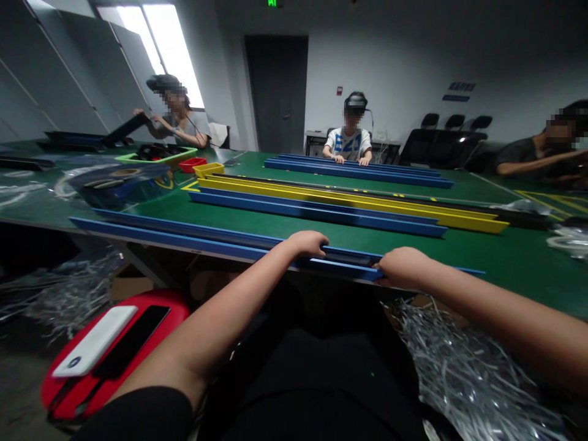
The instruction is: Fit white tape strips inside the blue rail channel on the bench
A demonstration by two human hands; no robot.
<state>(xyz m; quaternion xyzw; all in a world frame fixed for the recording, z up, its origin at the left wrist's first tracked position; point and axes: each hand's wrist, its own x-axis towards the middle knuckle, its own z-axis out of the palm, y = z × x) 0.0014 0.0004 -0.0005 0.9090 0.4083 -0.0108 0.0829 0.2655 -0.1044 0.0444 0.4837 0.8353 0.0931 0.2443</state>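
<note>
A long blue channel strip (184, 242) with a dark inner face lies along the near edge of the green table, running from the left to in front of me. My left hand (310, 244) is closed over this strip, its fingers curled down into the trough and partly hidden. Farther right, my right hand (402, 267) grips the strip's near wall, with the fingertips mostly out of sight behind the hand. Just beyond lie another blue strip (275, 207) and a yellow strip (349, 199), roughly parallel to it.
More blue strips (358, 170) lie across the table (239, 229), before a seated person. A roll of film (122, 184), small red (192, 164) and yellow bins (209, 169) stand left. Two other people work at the sides. A red stool (169, 300) holds phone-like devices; shredded plastic (463, 367) lies below.
</note>
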